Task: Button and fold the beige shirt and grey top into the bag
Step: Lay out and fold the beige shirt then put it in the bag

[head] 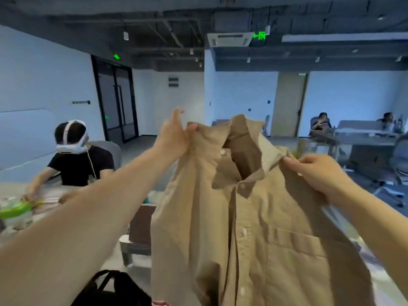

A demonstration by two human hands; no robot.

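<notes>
The beige shirt (pixel 254 228) hangs in the air at the middle of the view, its front towards the camera. The placket looks buttoned below an open collar, though blur makes the buttons hard to count. A chest pocket sits on its right side. The hem runs off the lower edge, and the sleeves cannot be made out.

The left hand (pixel 174 138) pinches the shoulder cloth just left of the collar between thumb and fingers, one finger sticking up free. The right hand (pixel 318 173) pinches the cloth just right of the collar, fingers curled; its fingertips are hidden behind the fabric.

At the near left, a black bag (pixel 112 288) shows only its handle and top. The rest is cut off by the lower edge and covered by the left forearm.

Behind the shirt, a brown box (pixel 141 224) is half hidden. At the far left sits a person in a white headset (pixel 72 155), blurred, at a cluttered table (pixel 50 191).
</notes>
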